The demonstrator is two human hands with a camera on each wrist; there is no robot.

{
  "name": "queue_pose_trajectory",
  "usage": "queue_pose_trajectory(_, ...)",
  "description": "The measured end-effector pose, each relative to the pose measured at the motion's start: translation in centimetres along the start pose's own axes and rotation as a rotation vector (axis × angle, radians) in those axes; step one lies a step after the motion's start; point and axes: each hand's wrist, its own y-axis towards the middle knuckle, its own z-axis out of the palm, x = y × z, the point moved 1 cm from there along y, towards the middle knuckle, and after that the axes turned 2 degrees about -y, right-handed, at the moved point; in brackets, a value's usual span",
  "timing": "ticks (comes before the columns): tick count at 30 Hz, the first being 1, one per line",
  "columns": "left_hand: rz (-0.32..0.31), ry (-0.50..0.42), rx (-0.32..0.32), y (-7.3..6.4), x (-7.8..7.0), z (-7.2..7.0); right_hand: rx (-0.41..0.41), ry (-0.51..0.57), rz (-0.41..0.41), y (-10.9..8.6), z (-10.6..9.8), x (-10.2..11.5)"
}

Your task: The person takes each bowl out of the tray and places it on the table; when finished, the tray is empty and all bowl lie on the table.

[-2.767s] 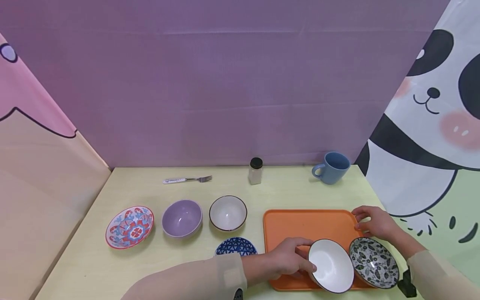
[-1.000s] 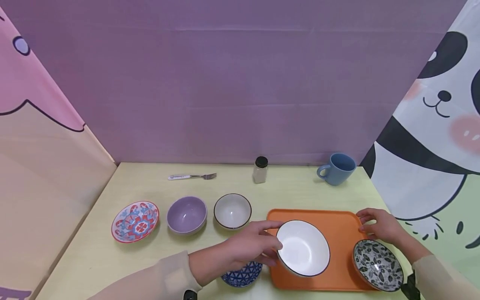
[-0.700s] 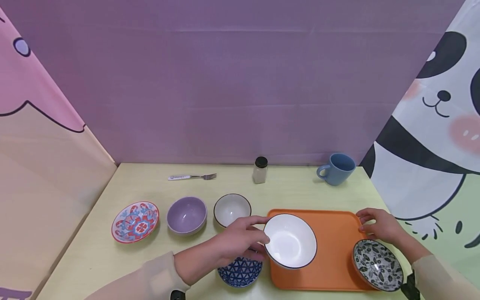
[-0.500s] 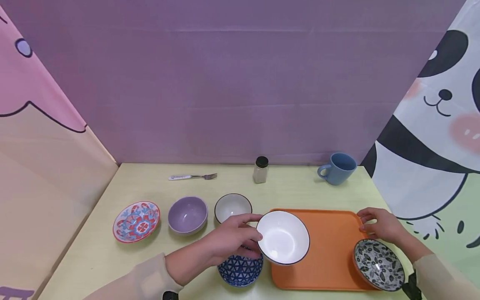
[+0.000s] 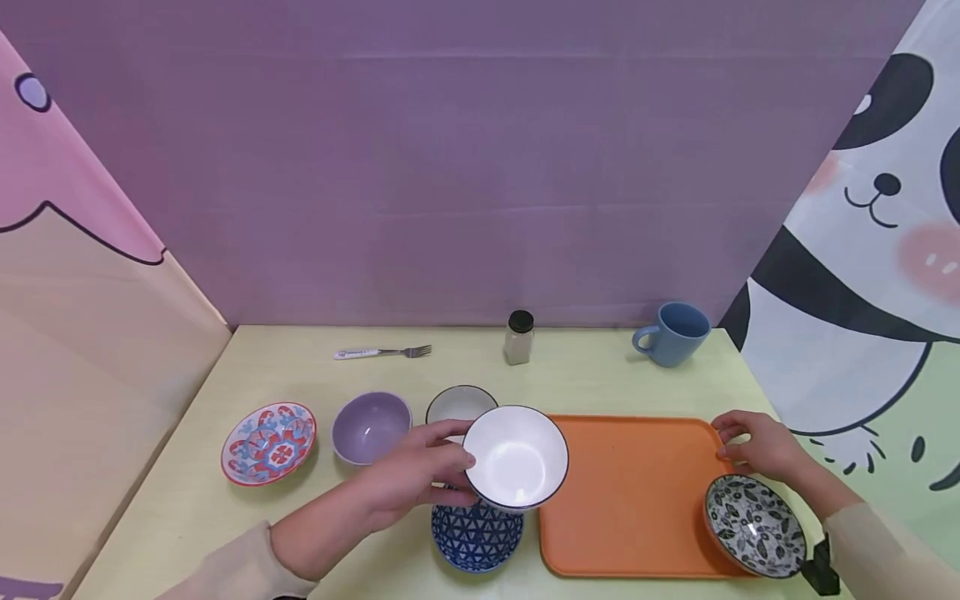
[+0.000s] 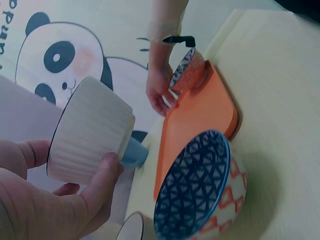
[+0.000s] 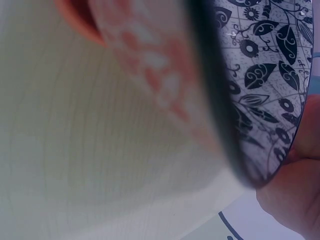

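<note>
Purple cloth point(image 5: 480, 167) hangs behind a pale table point(image 5: 187, 521), with a panda-printed sheet point(image 5: 862, 258) on the right. We see the left hand point(image 5: 423, 468) holding a white bowl point(image 5: 517, 457) aloft, its grip snug between thumb and fingers on the ribbed side. The bowl hangs above the table near the left edge of an orange tray point(image 5: 630, 500), its glossy white inside facing us. Lower down we find a blue-patterned bowl point(image 5: 477, 537). At the tray's far right corner is the right hand point(image 5: 765, 447); we cannot tell whether its grip pinches the edge or only touches it. On the near right corner sits a leaf-patterned bowl point(image 5: 756, 525). Farther left we find a dark-rimmed bowl point(image 5: 459, 403), partly hidden, a lilac bowl point(image 5: 367, 427) and a red-and-blue dish point(image 5: 268, 444). Along the back lie a fork point(image 5: 382, 353), a black-capped jar point(image 5: 518, 343), contents unclear to us, and a blue mug point(image 5: 677, 337), its bottom hidden.
</note>
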Motion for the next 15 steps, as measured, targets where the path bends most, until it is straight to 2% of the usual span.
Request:
queue_pose_trajectory(8, 0.014, -0.008, -0.042, -1.8, -0.1, -2.5, 0.003, 0.003, 0.005, 0.0, -0.2, 0.1)
queue_pose_trajectory(15, 0.038, -0.011, -0.049, -3.4, 0.5, -4.1, 0.002, 0.002, 0.022, 0.0, -0.1, 0.0)
